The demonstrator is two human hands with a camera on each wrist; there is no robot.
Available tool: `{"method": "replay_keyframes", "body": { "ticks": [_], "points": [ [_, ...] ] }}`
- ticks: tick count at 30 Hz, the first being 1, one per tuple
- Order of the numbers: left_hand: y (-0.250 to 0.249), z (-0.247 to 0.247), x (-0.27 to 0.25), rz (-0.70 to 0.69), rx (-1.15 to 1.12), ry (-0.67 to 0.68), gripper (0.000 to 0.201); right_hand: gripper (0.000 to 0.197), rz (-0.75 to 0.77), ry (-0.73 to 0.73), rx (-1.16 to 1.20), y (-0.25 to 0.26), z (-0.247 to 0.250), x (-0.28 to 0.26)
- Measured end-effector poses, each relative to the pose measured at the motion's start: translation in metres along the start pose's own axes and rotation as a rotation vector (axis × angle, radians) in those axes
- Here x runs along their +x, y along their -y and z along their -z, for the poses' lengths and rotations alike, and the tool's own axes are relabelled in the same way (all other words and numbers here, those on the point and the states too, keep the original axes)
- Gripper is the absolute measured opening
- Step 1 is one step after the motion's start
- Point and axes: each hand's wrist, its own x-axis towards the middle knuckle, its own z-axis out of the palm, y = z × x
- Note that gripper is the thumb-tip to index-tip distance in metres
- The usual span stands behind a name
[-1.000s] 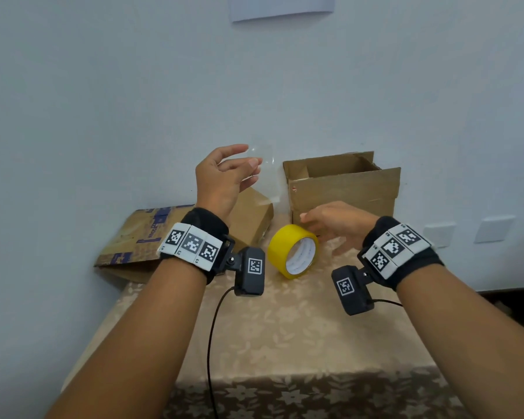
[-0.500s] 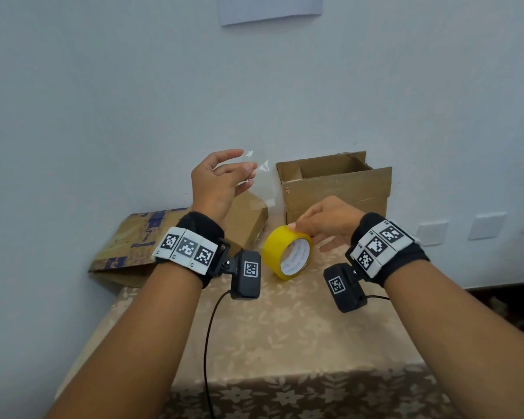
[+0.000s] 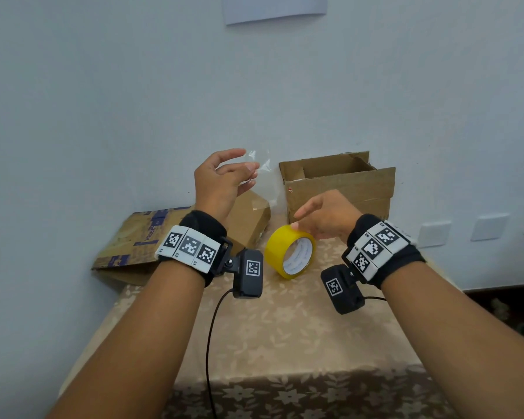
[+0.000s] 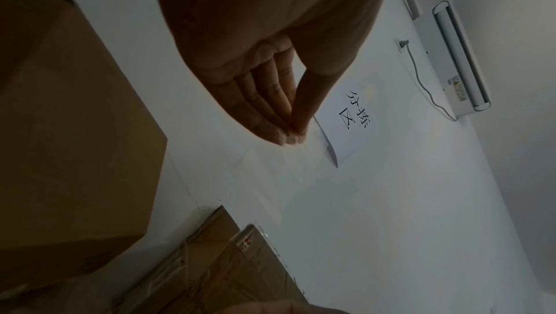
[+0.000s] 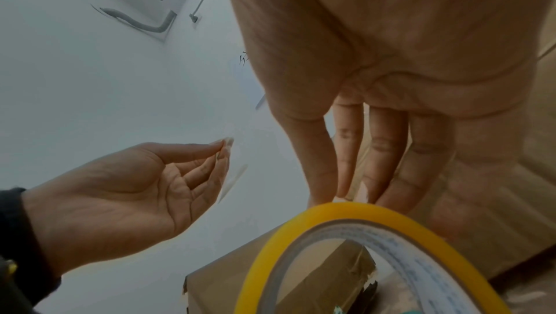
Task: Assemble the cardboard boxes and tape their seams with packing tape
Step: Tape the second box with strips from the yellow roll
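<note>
A yellow packing tape roll (image 3: 289, 252) stands on edge on the table (image 3: 285, 328). My right hand (image 3: 303, 220) arches over it, straight fingertips (image 5: 343, 190) resting on the roll's top rim (image 5: 346, 209). My left hand (image 3: 248, 166) is raised to the left and pinches the end of a clear tape strip (image 3: 262, 179) between thumb and fingers (image 4: 289, 133); the pinch also shows in the right wrist view (image 5: 222, 150). An open cardboard box (image 3: 339, 189) stands behind the roll. A smaller closed box (image 3: 248, 219) lies under my left hand.
Flattened printed cardboard (image 3: 133, 246) lies at the table's back left against the wall. A paper sign (image 3: 273, 7) hangs on the wall above. Wall sockets (image 3: 433, 234) sit to the right. A black cable (image 3: 209, 343) runs from my left wrist camera over the table's front edge.
My right hand has come forward from behind the roll and settled on its top. My left hand stays raised with the tape strip pinched.
</note>
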Motion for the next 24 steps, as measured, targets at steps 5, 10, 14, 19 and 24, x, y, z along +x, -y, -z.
{"method": "replay_keyframes", "body": {
  "ticks": [5, 10, 14, 19, 24],
  "points": [
    [0.003, 0.000, 0.001, 0.007, 0.018, -0.009, 0.034, 0.018, 0.020, -0.030, -0.017, -0.002, -0.005, 0.004],
    [0.006, 0.000, 0.000, 0.016, 0.019, -0.016, 0.034, 0.017, 0.058, -0.052, -0.039, -0.005, -0.008, 0.008],
    [0.005, 0.000, 0.000, 0.027, 0.013, -0.022, 0.034, 0.017, 0.053, -0.082, -0.014, -0.009, -0.008, 0.011],
    [0.006, -0.002, 0.000, 0.164, -0.113, -0.015, 0.033, 0.019, 0.052, -0.092, 0.033, -0.011, -0.009, 0.013],
    [0.026, -0.012, -0.010, 0.522, -0.379, 0.046, 0.035, 0.016, 0.038, -0.105, 0.093, -0.012, -0.014, 0.015]
  ]
}}
